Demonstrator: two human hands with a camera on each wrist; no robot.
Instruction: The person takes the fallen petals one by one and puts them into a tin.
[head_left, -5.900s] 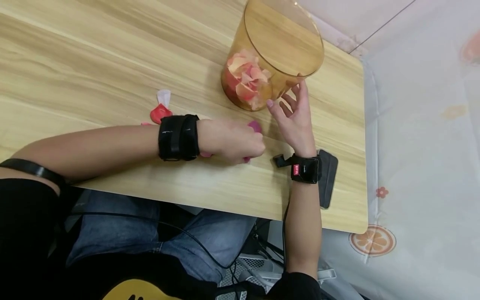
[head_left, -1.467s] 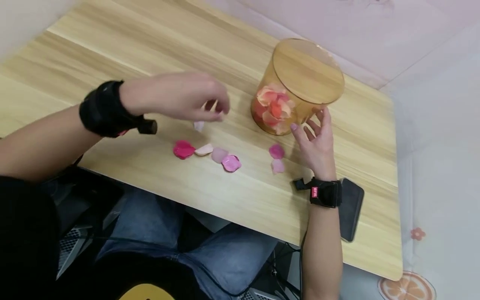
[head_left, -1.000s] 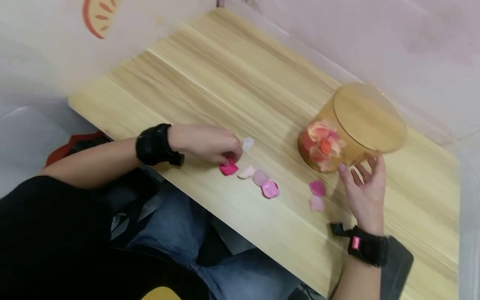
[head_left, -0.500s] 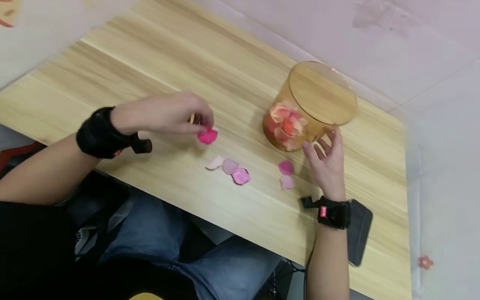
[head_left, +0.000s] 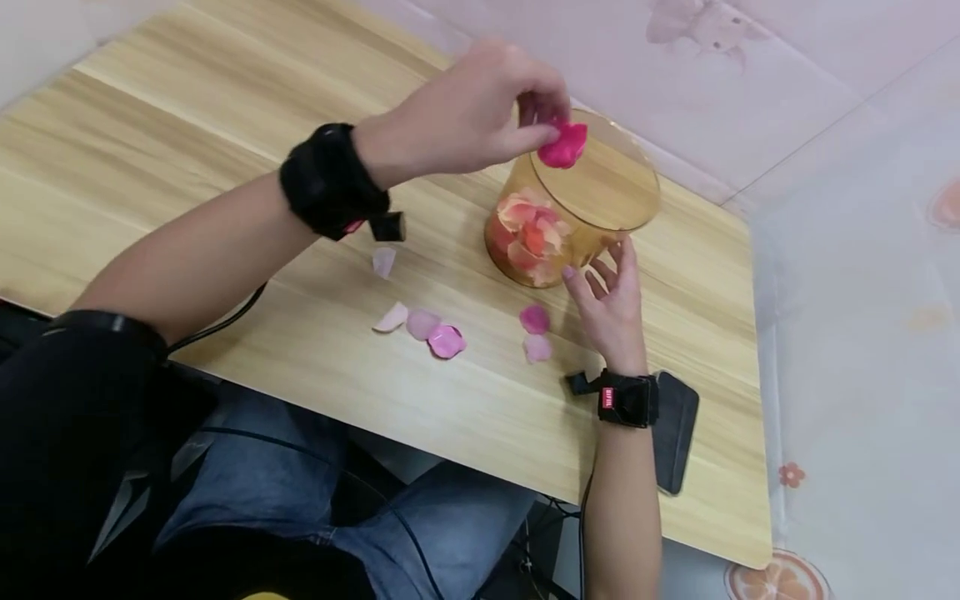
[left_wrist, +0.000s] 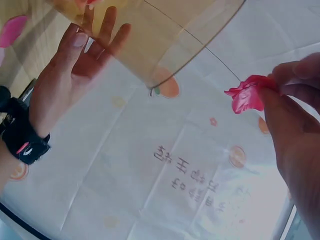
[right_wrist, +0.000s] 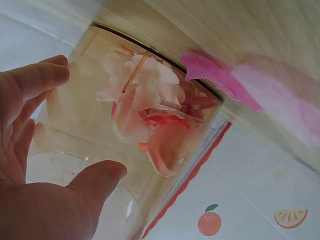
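Observation:
An amber see-through jar (head_left: 600, 187) stands open on the wooden table (head_left: 225, 125), with pink and peach petals (head_left: 525, 233) heaped inside. My left hand (head_left: 546, 127) hovers over its rim and pinches a magenta petal (head_left: 562, 146) between thumb and fingers. The left wrist view shows that petal (left_wrist: 246, 95) hanging from my fingertips (left_wrist: 280, 82) beside the jar (left_wrist: 150, 40). My right hand (head_left: 603, 287) is at the jar's near side, fingers spread and relaxed. In the right wrist view its thumb (right_wrist: 95, 175) and fingers (right_wrist: 35, 75) lie close around the jar wall (right_wrist: 150, 125).
Several loose petals lie on the table: a pale one (head_left: 384, 260), a row of three (head_left: 422, 323) near the front edge, and two pink ones (head_left: 534, 318) by my right hand. A black phone (head_left: 675, 429) lies under my right wrist. The table's front edge is close.
My left hand picked the magenta petal from the left end of the row and carried it up and right over the jar. My right hand stayed by the jar.

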